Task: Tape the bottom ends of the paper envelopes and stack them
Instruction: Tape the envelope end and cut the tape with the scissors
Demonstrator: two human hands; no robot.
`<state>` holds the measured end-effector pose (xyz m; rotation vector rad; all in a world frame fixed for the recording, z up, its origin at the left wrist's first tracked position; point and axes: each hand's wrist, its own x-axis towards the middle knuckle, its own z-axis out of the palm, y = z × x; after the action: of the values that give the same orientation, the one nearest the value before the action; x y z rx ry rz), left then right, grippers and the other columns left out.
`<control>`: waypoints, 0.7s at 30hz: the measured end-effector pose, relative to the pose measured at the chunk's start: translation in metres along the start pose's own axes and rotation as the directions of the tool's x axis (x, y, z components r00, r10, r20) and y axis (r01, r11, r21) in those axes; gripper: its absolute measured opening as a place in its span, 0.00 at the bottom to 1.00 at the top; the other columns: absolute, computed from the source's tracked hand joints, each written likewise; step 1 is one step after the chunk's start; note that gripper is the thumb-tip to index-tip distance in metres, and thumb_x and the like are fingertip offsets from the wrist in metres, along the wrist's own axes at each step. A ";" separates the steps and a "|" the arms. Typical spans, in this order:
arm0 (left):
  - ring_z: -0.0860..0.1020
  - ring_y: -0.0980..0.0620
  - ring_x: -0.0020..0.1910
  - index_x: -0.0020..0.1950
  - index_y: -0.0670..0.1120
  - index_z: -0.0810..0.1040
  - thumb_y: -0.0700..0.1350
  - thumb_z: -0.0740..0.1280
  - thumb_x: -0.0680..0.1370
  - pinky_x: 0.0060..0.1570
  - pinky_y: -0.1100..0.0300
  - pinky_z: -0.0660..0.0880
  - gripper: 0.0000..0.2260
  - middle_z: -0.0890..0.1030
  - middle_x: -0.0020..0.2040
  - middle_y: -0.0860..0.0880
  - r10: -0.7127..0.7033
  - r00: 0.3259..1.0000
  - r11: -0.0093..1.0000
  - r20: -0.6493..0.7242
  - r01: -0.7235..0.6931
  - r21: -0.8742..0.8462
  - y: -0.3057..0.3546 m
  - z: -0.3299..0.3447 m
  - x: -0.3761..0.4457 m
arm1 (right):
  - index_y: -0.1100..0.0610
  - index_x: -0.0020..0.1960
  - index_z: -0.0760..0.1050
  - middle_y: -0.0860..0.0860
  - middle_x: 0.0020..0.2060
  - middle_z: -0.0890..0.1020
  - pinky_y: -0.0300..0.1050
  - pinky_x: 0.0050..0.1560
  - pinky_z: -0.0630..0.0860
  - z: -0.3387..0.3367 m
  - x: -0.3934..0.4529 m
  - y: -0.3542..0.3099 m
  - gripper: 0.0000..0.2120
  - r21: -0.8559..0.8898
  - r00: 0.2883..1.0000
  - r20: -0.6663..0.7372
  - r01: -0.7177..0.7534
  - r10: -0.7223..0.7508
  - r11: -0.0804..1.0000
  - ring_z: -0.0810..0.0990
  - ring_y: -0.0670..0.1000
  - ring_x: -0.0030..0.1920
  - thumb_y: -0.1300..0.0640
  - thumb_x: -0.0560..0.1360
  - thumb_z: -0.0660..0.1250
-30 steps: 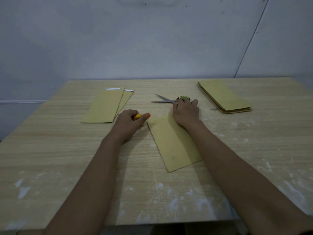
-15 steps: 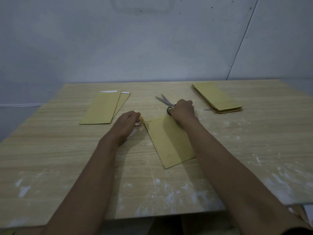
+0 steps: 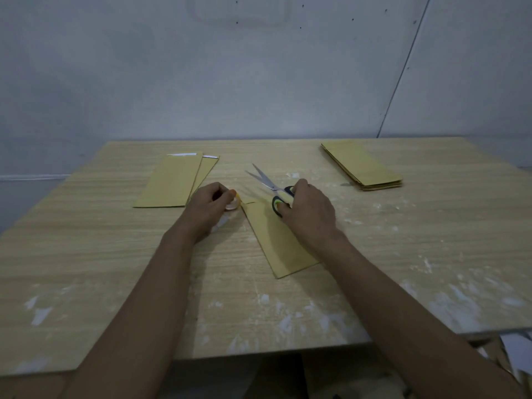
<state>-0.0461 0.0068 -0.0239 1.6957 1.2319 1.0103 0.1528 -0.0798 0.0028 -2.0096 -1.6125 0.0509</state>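
Note:
A yellow paper envelope (image 3: 280,249) lies tilted at the middle of the wooden table (image 3: 86,277). My left hand (image 3: 208,208) grips a small roll of clear tape (image 3: 232,203) with an orange core at the envelope's far left corner. My right hand (image 3: 309,210) grips the black and green handles of the scissors (image 3: 266,180) over the envelope's far end; the blades point away to the left and are slightly parted. Two taped envelopes (image 3: 172,181) lie overlapped at the far left. A stack of envelopes (image 3: 361,167) sits at the far right.
A grey wall (image 3: 259,82) rises behind the table's far edge. White dust patches (image 3: 466,306) mark the table near its front edge. Papers (image 3: 515,349) lie below the table's right front corner.
My right hand took hold of the scissors' handles and turned the blades from pointing left toward the far left. My left hand stayed on the tape roll. The camera tilted slightly upward.

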 end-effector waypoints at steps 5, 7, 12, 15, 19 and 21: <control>0.76 0.52 0.38 0.41 0.45 0.79 0.48 0.68 0.80 0.42 0.57 0.71 0.10 0.82 0.40 0.42 0.062 0.997 0.997 -0.040 -0.061 0.036 -0.004 -0.002 -0.002 | 0.55 0.51 0.68 0.51 0.48 0.78 0.44 0.38 0.65 -0.011 -0.028 -0.003 0.15 -0.079 1.000 0.004 -0.007 0.007 0.997 0.76 0.54 0.45 0.47 0.75 0.69; 0.75 0.54 0.37 0.40 0.45 0.79 0.46 0.68 0.80 0.41 0.58 0.71 0.10 0.81 0.39 0.45 0.078 0.996 0.996 -0.051 -0.075 0.046 -0.002 -0.002 -0.003 | 0.54 0.50 0.67 0.51 0.47 0.78 0.44 0.38 0.64 -0.015 -0.038 -0.004 0.14 -0.098 1.000 0.012 -0.007 0.008 0.995 0.72 0.51 0.41 0.46 0.75 0.68; 0.78 0.52 0.40 0.43 0.41 0.81 0.46 0.68 0.80 0.44 0.58 0.73 0.10 0.83 0.43 0.42 0.101 0.991 0.994 -0.082 -0.097 0.058 -0.002 -0.002 -0.005 | 0.53 0.50 0.67 0.48 0.44 0.74 0.43 0.39 0.64 -0.028 -0.063 -0.009 0.15 -0.152 0.999 0.037 0.003 0.002 0.988 0.69 0.51 0.41 0.43 0.75 0.67; 0.79 0.52 0.40 0.43 0.42 0.81 0.46 0.69 0.80 0.44 0.57 0.74 0.09 0.84 0.42 0.44 0.105 0.991 0.993 -0.088 -0.100 0.060 -0.005 -0.002 -0.003 | 0.51 0.48 0.64 0.47 0.42 0.71 0.44 0.39 0.64 -0.034 -0.073 -0.010 0.15 -0.161 0.999 0.049 0.009 -0.002 0.987 0.69 0.51 0.41 0.43 0.75 0.67; 0.80 0.52 0.41 0.43 0.43 0.82 0.47 0.69 0.79 0.45 0.58 0.75 0.09 0.84 0.42 0.45 0.094 0.992 0.995 -0.081 -0.091 0.040 -0.008 -0.002 -0.002 | 0.51 0.48 0.64 0.48 0.44 0.74 0.44 0.39 0.65 -0.034 -0.076 -0.014 0.15 -0.171 0.998 0.056 0.044 -0.035 0.984 0.69 0.50 0.41 0.44 0.75 0.66; 0.79 0.54 0.40 0.43 0.42 0.82 0.46 0.69 0.80 0.44 0.59 0.74 0.09 0.84 0.42 0.45 0.099 0.992 0.994 -0.076 -0.096 0.045 -0.007 -0.002 -0.003 | 0.52 0.48 0.65 0.50 0.46 0.77 0.44 0.39 0.65 -0.031 -0.074 -0.017 0.14 -0.184 0.997 0.059 0.067 -0.057 0.981 0.70 0.51 0.42 0.44 0.75 0.66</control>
<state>-0.0506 0.0061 -0.0304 1.7771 1.2374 1.1263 0.1284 -0.1573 0.0135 -2.1109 -1.7708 -0.0727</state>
